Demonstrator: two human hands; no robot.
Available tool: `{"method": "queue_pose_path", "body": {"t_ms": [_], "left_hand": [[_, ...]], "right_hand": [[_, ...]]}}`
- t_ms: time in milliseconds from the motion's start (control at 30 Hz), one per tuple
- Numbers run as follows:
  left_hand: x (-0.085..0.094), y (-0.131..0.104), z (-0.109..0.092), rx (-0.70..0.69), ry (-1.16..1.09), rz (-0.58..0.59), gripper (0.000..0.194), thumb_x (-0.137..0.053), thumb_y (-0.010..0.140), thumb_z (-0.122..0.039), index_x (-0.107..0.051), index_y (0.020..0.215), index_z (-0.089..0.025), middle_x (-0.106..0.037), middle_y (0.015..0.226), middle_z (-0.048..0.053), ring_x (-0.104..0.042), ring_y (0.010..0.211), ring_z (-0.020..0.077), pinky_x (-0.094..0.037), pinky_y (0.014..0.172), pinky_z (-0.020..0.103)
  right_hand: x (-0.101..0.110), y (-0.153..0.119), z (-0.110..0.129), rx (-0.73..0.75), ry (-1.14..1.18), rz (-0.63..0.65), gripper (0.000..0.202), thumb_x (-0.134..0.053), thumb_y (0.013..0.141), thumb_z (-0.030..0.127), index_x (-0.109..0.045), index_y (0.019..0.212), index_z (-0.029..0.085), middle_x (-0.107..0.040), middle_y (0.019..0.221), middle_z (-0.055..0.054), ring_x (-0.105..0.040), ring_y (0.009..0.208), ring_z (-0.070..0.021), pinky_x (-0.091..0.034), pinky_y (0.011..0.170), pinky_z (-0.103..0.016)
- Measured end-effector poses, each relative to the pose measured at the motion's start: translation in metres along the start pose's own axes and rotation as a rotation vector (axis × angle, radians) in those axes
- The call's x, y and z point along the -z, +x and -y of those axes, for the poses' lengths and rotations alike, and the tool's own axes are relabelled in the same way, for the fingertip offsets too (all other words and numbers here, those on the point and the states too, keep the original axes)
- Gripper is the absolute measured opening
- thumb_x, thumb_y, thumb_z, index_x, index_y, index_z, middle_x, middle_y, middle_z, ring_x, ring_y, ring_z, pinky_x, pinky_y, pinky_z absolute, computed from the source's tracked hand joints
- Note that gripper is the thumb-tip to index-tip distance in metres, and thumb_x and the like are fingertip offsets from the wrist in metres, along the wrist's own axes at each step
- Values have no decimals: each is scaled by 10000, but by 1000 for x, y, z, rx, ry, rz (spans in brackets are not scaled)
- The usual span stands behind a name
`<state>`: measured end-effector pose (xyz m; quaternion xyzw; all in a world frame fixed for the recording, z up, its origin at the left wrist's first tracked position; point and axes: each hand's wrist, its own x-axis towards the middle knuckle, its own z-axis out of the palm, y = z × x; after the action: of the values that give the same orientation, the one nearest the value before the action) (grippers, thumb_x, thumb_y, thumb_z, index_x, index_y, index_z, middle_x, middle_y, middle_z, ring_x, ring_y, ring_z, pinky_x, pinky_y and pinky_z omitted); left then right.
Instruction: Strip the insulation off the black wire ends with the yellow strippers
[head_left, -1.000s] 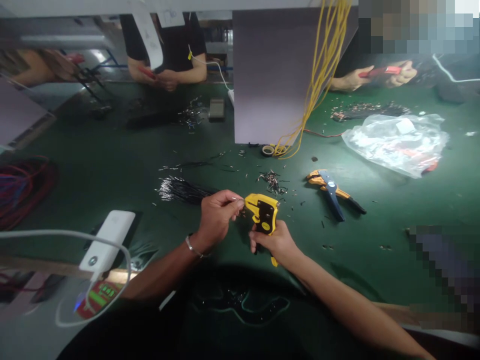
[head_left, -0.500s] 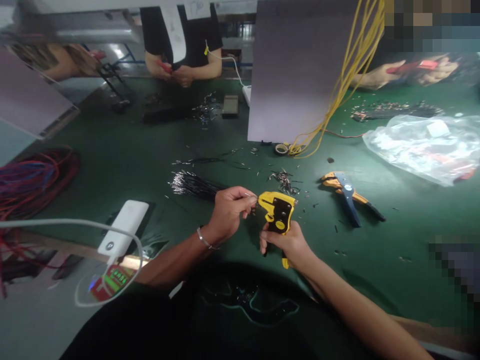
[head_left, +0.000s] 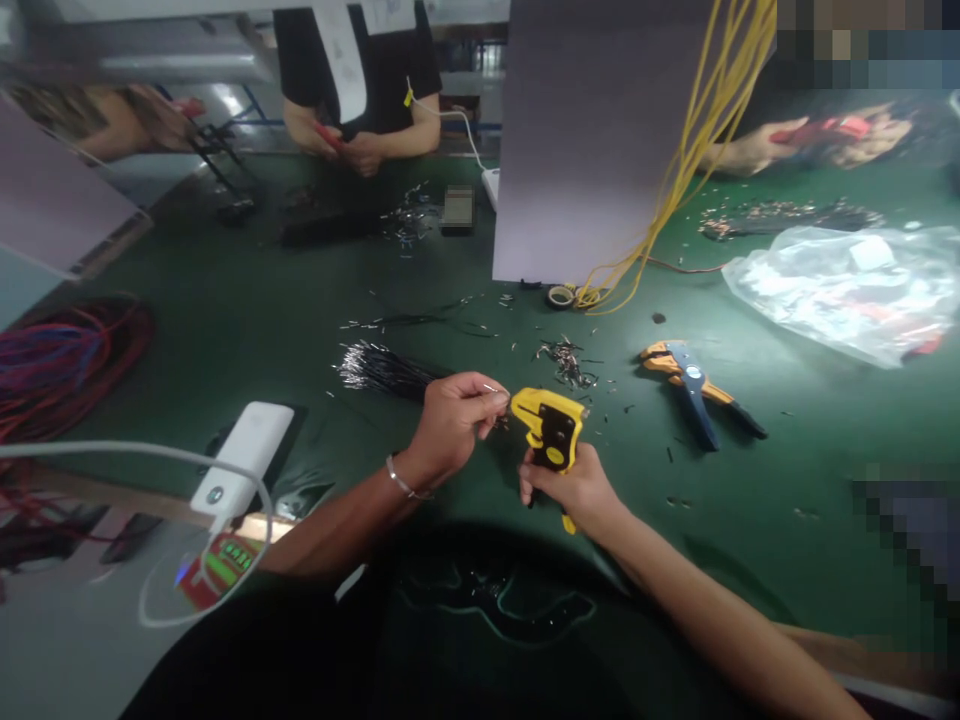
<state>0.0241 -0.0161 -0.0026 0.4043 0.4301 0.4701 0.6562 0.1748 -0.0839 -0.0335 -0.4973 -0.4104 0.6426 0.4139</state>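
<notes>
My left hand point(head_left: 454, 425) pinches a thin wire point(head_left: 491, 389) between thumb and fingers; a short light end of it shows. Close to those fingertips is the nose of a yellow and black wire stripper point(head_left: 553, 428). My right hand point(head_left: 566, 485) is wrapped round the stripper's handles. Whether the wire sits in the jaws I cannot tell. Behind my left hand lies a bundle of black wires point(head_left: 386, 368) with bare silvery ends pointing left. A small heap of cut wire scraps point(head_left: 566, 360) lies just beyond the stripper.
Blue and orange pliers point(head_left: 694, 385) lie on the right of the green table point(head_left: 465, 520). A clear plastic bag point(head_left: 847, 290) and yellow wires point(head_left: 675, 210) are farther back. At left are a white power bank point(head_left: 244, 455) and red and blue wires point(head_left: 67, 360). Co-workers' hands point(head_left: 364, 152) work across the table.
The view has shifted slightly. My hands keep nearly the same grip and place, with the stripper's nose still beside my left fingertips.
</notes>
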Motion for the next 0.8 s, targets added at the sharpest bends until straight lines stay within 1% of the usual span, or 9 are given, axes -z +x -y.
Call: {"method": "queue_pose_path", "body": {"t_ms": [67,100,233,333,433,633,800], "left_hand": [[0,0,1,-61,34,-9,72,-709,660,-177,-664,652,-122,-562,514,-16,-445,422,56,-313,402,187],[0,0,2,-66,31,-5,68,-706,663,-175,-664,650,-123,-560,511,-18,-441,418,57,-313,399,190],[-1,1,3,-27,-9,14,67,-704,656,-170,-656,640,-127,-566,517,-16,-437,409,60,-304,381,190],[-1,1,3,-44,2,18,67,-703,666,-171,-656,647,-127,-560,514,-21,-437,407,56,-311,388,188],[0,1,5,-53,18,21,64,-700,677,-172,-658,657,-128,-559,512,-23,-432,404,56,-314,392,193],[-2,-1,10,-144,116,-40,54,-693,694,-169,-667,668,-130,-547,511,-33,-425,420,47,-312,411,188],[-2,3,14,-124,75,-27,76,-694,687,-189,-656,657,-131,-558,529,-29,-422,416,47,-309,400,190]], "right_hand": [[0,0,-1,0,46,21,168,-721,668,273,-589,657,169,-623,458,8,-564,420,-148,-483,497,-288],[0,0,-1,0,58,29,167,-718,672,274,-589,660,168,-623,458,8,-563,415,-148,-482,494,-289],[-2,-3,-2,-3,46,17,163,-715,662,257,-577,644,172,-615,454,12,-553,410,-145,-477,478,-288],[-2,-3,-4,4,55,10,165,-715,660,262,-577,653,173,-607,446,19,-552,403,-145,-469,473,-286],[-1,-1,-5,5,76,32,171,-719,666,267,-579,654,171,-605,441,21,-559,401,-149,-468,478,-288],[1,4,-5,-1,159,64,122,-701,671,216,-604,621,163,-613,440,9,-564,397,-157,-473,472,-293],[1,3,-8,-6,162,51,97,-690,662,197,-615,612,161,-614,437,5,-566,403,-159,-471,470,-288]]}}
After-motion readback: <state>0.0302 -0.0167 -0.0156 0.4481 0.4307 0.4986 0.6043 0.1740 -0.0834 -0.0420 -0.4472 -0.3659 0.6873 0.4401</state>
